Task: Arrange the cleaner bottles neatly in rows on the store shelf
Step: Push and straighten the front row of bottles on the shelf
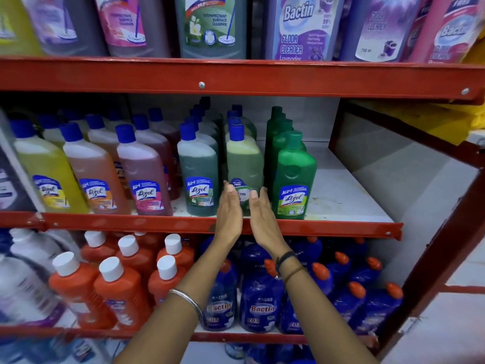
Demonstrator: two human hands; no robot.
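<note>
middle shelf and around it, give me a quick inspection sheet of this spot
surface: middle shelf is white with a red front rail; its right part is bare, with a few dark specks.
job's things: cleaner bottles stand in front-to-back rows; pale green bottle sits between a dark green bottle and a solid green bottle.
clutter: nothing seen.
hands: left hand and right hand are open, palms facing, either side of the pale green bottle's base; contact unclear.
cables: nothing seen.
surroundings: large bottles above, orange bottles and blue bottles below.
</note>
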